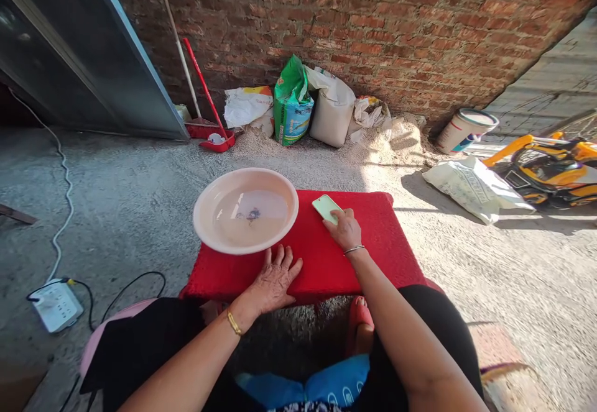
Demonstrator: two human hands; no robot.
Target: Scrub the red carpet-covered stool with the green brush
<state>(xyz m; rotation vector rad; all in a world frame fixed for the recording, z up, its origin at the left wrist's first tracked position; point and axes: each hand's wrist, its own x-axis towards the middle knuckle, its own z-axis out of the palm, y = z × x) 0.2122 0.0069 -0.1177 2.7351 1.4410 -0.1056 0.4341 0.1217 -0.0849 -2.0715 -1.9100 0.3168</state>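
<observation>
My left hand (277, 278) lies with spread fingers on the near edge of the red cloth-covered table (373, 238), just below the basin and holding nothing. A pale pink basin (209, 238) stands on the table's left part. Clear water shows in it, with a small dark pattern or object at the bottom that I cannot make out. My right hand (346, 230) has its fingers closed round the near end of a light green phone (326, 206). The phone lies flat or nearly flat on the cloth, to the right of the basin.
Bags (333, 110) and a red dustpan (224, 143) stand by the brick wall. A bucket (466, 129), a white sack (476, 188) and an orange-black machine (550, 166) are at right. A power strip (58, 306) with cables lies at left.
</observation>
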